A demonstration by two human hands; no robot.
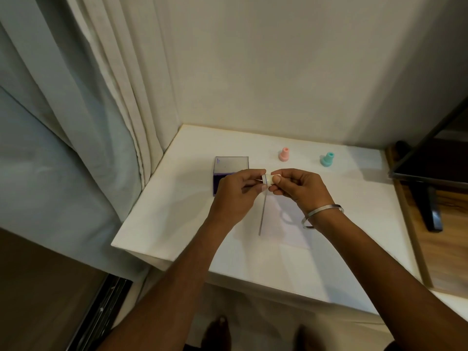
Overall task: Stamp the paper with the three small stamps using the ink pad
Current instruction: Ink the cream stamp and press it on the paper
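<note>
A home room, likely a bedroom or living room: long pale curtains hang beside a white counter set in a plain wall corner, a flat dark screen on a stand sits on wooden furniture, and bare feet show below.

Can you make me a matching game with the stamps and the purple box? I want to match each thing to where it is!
Things:
1. pink stamp
2. teal stamp
3. white stamp
4. ink pad

Places:
A. held up between the left hand and the right hand
B. on the table, farthest right
C. on the table, farthest left, partly behind the left hand
D. standing on the table between the ink pad and the teal stamp

Pairs: 1-D, 2-B, 3-A, 4-C
</note>
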